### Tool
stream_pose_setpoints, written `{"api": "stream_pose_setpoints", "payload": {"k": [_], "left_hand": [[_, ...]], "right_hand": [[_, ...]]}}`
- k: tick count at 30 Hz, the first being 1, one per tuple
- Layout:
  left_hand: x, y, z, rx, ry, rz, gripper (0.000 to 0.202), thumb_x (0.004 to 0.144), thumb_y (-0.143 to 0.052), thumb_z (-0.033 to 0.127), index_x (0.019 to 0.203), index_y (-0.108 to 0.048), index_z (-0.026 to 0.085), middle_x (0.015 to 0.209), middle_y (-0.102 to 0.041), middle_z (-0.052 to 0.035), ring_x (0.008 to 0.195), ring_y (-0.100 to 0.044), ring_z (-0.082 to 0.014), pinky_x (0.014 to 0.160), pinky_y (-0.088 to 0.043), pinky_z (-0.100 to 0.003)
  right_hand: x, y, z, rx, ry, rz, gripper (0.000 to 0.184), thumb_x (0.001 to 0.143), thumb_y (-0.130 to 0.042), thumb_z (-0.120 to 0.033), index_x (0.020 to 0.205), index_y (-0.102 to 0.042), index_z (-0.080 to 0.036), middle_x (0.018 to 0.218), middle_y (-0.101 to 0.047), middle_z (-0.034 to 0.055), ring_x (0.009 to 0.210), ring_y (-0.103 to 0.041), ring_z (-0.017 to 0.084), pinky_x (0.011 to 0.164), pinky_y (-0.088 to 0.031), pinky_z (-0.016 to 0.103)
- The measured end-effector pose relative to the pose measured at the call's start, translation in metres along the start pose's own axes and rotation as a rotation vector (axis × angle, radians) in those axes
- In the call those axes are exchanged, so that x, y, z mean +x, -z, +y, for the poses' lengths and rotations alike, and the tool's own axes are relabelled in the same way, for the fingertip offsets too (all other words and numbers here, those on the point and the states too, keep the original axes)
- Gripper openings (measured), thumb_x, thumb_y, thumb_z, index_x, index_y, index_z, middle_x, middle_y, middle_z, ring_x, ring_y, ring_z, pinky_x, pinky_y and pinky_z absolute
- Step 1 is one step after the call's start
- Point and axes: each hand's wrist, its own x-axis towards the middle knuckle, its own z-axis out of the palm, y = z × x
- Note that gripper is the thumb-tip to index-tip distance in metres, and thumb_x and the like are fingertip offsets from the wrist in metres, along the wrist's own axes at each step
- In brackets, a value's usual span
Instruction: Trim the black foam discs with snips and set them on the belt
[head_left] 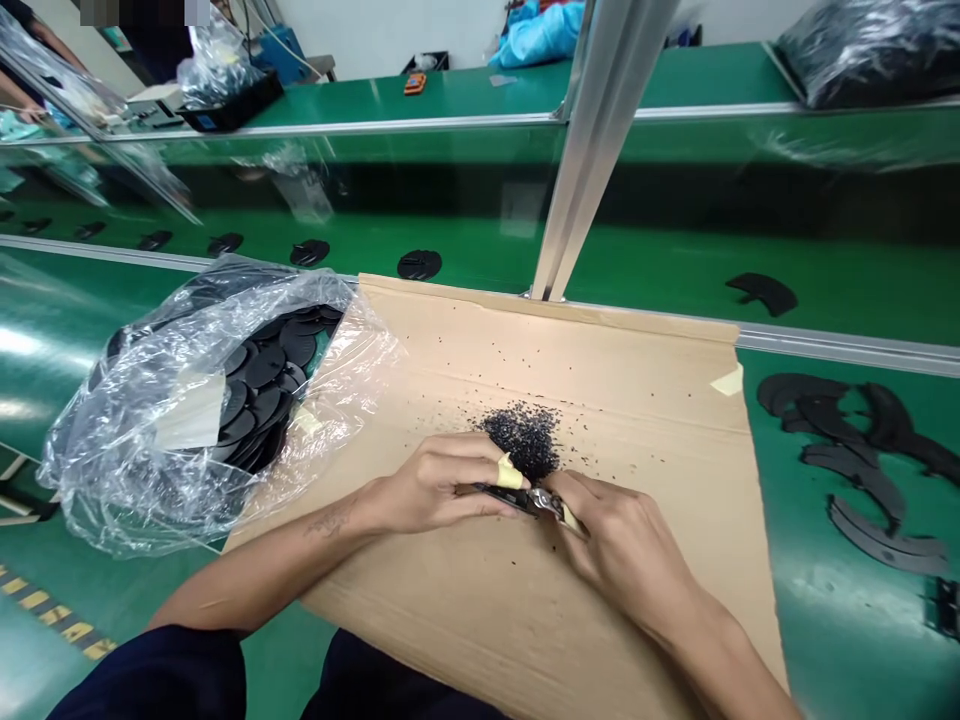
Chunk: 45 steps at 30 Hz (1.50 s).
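My left hand (435, 485) pinches a flat black plastic part (504, 495) over a sheet of brown cardboard (637, 400); a yellow tape strip wraps one fingertip. My right hand (622, 540) is closed around a small metal tool (546, 503) whose tip meets the part's edge. Just beyond the hands lies a pile of black shavings (525, 435) on the cardboard. A clear plastic bag (150, 440) of black round parts (262, 385) sits to the left of my left hand.
Several curved black parts (862, 450) lie on the green bench at right. Black discs (418, 264) ride a green conveyor behind the cardboard. A slanted aluminium post (592, 140) rises at centre. Bags and a tray stand on the far bench.
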Motion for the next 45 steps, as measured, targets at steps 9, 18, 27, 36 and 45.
{"api": "stream_pose_setpoints", "payload": {"k": [9, 18, 27, 36, 45], "left_hand": [[-0.002, -0.002, 0.002, 0.090, 0.004, -0.020, 0.026, 0.093, -0.067, 0.021, 0.118, -0.066, 0.015, 0.093, -0.069, -0.0077, 0.082, -0.064, -0.0153, 0.071, -0.055, -0.028], [-0.004, -0.007, -0.005, 0.469, -0.024, 0.046, 0.021, 0.095, -0.063, 0.023, 0.115, -0.064, 0.016, 0.089, -0.067, -0.0049, 0.081, -0.058, -0.0170, 0.073, -0.050, -0.031], [-0.003, -0.010, 0.000, 0.530, -0.031, -0.026, 0.017, 0.096, -0.060, 0.021, 0.112, -0.065, 0.018, 0.090, -0.067, -0.0047, 0.080, -0.055, -0.0174, 0.070, -0.044, -0.030], [-0.002, -0.008, 0.003, 0.035, 0.222, 0.268, 0.016, 0.093, -0.067, 0.027, 0.103, -0.065, 0.015, 0.090, -0.069, -0.0050, 0.081, -0.066, -0.0146, 0.070, -0.055, -0.025], [-0.007, -0.006, 0.000, 0.413, -0.002, 0.019, 0.026, 0.092, -0.055, 0.005, 0.114, -0.063, 0.016, 0.101, -0.069, -0.0095, 0.091, -0.066, -0.0183, 0.077, -0.059, -0.031]], "right_hand": [[0.007, 0.005, 0.000, -0.378, -0.036, 0.256, 0.017, 0.086, -0.045, -0.010, 0.087, -0.060, -0.018, 0.067, -0.062, 0.0051, 0.061, -0.051, 0.019, 0.054, -0.031, 0.031], [0.007, 0.004, -0.002, -0.456, -0.038, 0.263, 0.019, 0.086, -0.049, -0.006, 0.095, -0.063, -0.015, 0.073, -0.064, 0.0060, 0.067, -0.052, 0.020, 0.061, -0.033, 0.033], [0.008, 0.002, -0.004, -0.404, -0.050, 0.260, 0.019, 0.082, -0.050, -0.004, 0.091, -0.062, -0.016, 0.072, -0.064, 0.0065, 0.067, -0.055, 0.022, 0.059, -0.034, 0.033], [0.010, 0.001, -0.010, 0.276, -0.108, 0.335, 0.017, 0.094, -0.056, -0.029, 0.108, -0.062, -0.021, 0.094, -0.073, 0.0072, 0.074, -0.066, 0.021, 0.064, -0.052, 0.032], [0.005, -0.005, -0.013, -0.049, 0.179, 0.454, 0.024, 0.089, -0.044, -0.003, 0.097, -0.061, -0.018, 0.073, -0.060, 0.0042, 0.064, -0.048, 0.018, 0.058, -0.034, 0.033]]}}
